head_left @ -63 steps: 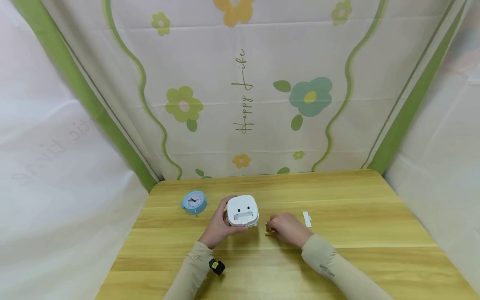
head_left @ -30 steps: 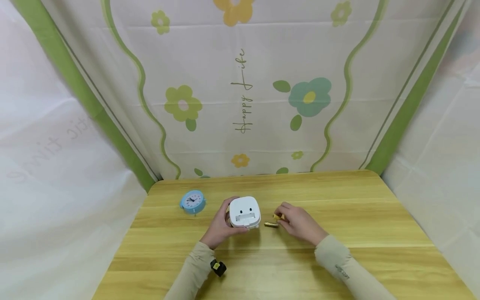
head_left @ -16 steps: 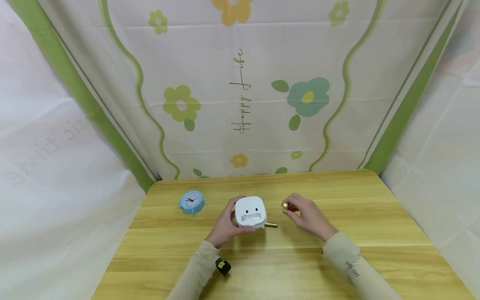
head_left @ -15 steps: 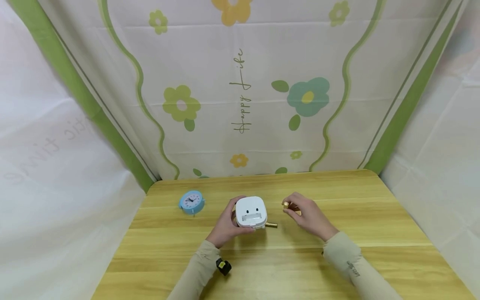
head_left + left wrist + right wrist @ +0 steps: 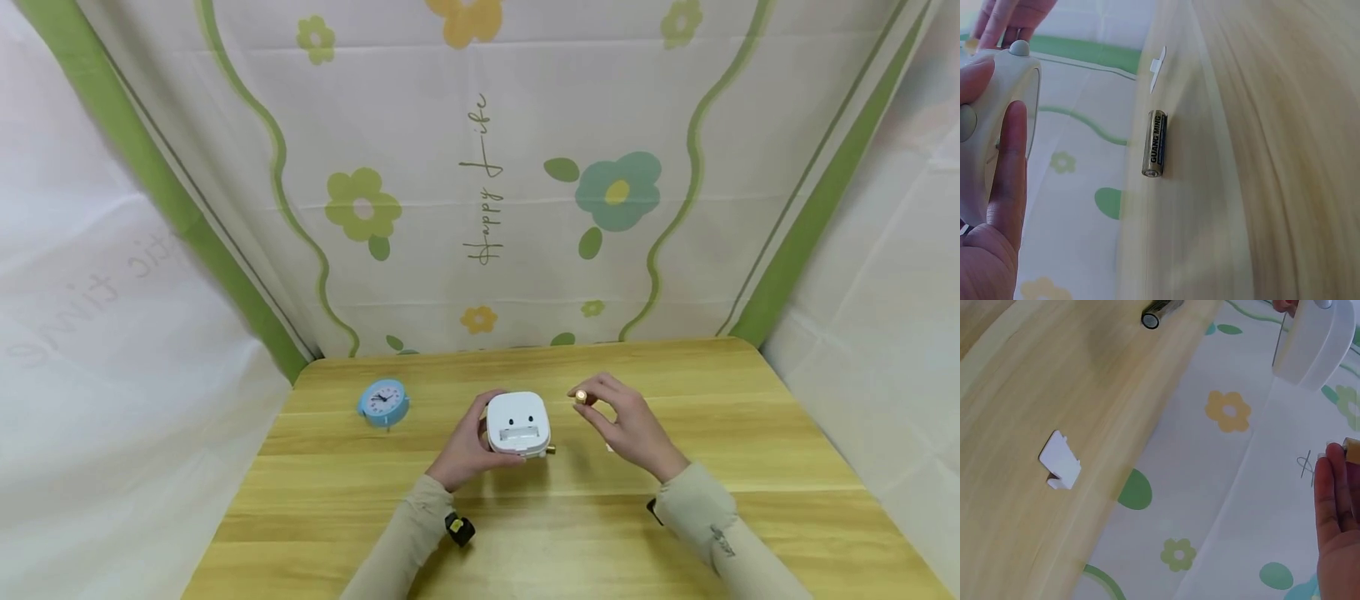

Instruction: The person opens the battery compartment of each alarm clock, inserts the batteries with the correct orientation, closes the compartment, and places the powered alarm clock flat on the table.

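My left hand point(image 5: 468, 454) grips a white alarm clock point(image 5: 517, 407) above the table, its back with the uncovered battery slot facing me. In the left wrist view, fingers reach across the front of the clock point(image 5: 1000, 78). To the right of it, my right hand point(image 5: 633, 425) pinches a gold battery point(image 5: 581, 397) between thumb and fingers, end toward me and apart from the clock. A second battery point(image 5: 1155, 144), black and gold, lies on the table, mostly hidden behind the clock in the head view. The white battery cover point(image 5: 1061, 461) lies on the table near my right hand.
A blue alarm clock point(image 5: 385, 403) stands at the back left of the wooden table point(image 5: 570, 542). Behind the table hangs a flowered curtain point(image 5: 420, 125), and pale cloth closes off both sides.
My right hand has picked up one battery and raised it, moving right and away from me. My left hand has carried the white clock right, now overlapping the second battery.
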The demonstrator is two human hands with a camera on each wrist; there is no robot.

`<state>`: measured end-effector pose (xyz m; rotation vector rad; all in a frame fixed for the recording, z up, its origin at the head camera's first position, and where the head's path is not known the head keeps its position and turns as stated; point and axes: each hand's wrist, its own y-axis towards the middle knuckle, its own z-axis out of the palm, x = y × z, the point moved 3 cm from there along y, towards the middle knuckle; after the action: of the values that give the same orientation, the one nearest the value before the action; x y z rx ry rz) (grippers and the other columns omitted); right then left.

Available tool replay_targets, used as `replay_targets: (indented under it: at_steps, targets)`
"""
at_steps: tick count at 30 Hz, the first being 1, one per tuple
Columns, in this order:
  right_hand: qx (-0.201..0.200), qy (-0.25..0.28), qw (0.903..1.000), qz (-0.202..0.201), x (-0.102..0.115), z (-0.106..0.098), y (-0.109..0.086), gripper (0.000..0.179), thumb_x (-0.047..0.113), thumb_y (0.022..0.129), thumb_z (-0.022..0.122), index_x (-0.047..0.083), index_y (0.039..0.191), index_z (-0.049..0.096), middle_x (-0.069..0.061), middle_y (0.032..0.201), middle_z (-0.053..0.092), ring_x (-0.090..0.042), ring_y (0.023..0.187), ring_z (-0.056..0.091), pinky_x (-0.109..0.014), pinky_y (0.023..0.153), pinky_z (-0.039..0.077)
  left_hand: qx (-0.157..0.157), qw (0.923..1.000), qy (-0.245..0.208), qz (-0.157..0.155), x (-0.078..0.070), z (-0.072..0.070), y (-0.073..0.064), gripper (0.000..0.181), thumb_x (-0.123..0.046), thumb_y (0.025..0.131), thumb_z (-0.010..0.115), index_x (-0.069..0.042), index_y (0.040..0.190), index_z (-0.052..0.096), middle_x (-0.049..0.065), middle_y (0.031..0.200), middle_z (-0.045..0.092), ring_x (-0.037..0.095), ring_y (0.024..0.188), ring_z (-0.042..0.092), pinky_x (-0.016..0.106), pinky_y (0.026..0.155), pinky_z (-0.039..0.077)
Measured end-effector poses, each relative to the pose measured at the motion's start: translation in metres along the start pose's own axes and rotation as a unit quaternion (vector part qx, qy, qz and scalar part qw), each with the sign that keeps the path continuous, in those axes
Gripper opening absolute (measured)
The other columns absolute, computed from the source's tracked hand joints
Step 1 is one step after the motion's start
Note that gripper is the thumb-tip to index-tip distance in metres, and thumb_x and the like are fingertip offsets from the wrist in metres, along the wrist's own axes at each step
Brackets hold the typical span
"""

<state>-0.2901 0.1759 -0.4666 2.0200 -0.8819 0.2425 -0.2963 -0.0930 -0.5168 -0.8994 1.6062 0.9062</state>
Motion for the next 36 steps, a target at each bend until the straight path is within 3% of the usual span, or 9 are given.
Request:
replay_targets:
  at_steps: [8, 15, 21, 27, 36]
  targets:
    - [-0.008, 0.008, 0.9997, -0.023, 0.014, -0.005, 0.003, 0.035, -0.005, 0.088, 0.077, 0.016, 0.115, 0.075, 0.006, 0.106, 0.071, -0.007, 0.092, 0.066, -0.014, 0.084, 0.055, 0.014, 0.9999, -0.005, 0.002, -0.002, 0.004, 0.005, 0.103, -0.003, 0.074, 0.093, -0.039, 0.153, 0.038, -0.001, 0.156, 0.039, 0.029, 0.134, 0.054, 0.032, 0.099, 0.06]
    - [-0.008, 0.025, 0.9988, -0.042, 0.022, -0.005, 0.006, 0.032, -0.004, 0.087, 0.078, 0.013, 0.114, 0.077, 0.007, 0.096, 0.07, -0.004, 0.084, 0.061, -0.014, 0.075, 0.054, 0.017, 0.9996, 0.018, 0.01, -0.003, 0.004, 0.006, 0.103, -0.005, 0.074, 0.094, -0.04, 0.153, 0.037, -0.002, 0.156, 0.039, 0.031, 0.133, 0.054, 0.032, 0.096, 0.061]
    - [-0.007, 0.021, 0.999, -0.039, 0.022, -0.004, 0.005, 0.028, -0.002, 0.088, 0.079, 0.014, 0.11, 0.077, 0.009, 0.093, 0.07, -0.002, 0.081, 0.061, -0.014, 0.074, 0.055, 0.022, 0.9995, 0.017, 0.012, -0.003, 0.006, 0.007, 0.104, -0.006, 0.074, 0.094, -0.039, 0.154, 0.037, 0.0, 0.155, 0.041, 0.03, 0.13, 0.056, 0.032, 0.094, 0.062]
    - [-0.01, 0.025, 0.9992, -0.028, 0.023, -0.005, 0.003, 0.033, -0.003, 0.087, 0.079, 0.014, 0.116, 0.077, 0.011, 0.094, 0.067, -0.002, 0.083, 0.062, -0.016, 0.074, 0.056, 0.022, 0.9996, 0.016, 0.01, -0.005, 0.006, 0.005, 0.105, -0.005, 0.073, 0.094, -0.04, 0.153, 0.037, 0.002, 0.153, 0.042, 0.029, 0.127, 0.057, 0.032, 0.092, 0.063]
    - [-0.019, 0.083, 0.9961, -0.023, 0.023, -0.007, 0.004, 0.036, -0.007, 0.085, 0.08, 0.009, 0.117, 0.077, 0.006, 0.096, 0.067, -0.005, 0.082, 0.067, -0.013, 0.074, 0.059, 0.019, 0.9996, 0.019, 0.01, -0.005, 0.005, 0.004, 0.105, -0.005, 0.073, 0.094, -0.041, 0.153, 0.037, 0.001, 0.153, 0.042, 0.029, 0.127, 0.057, 0.032, 0.092, 0.063]
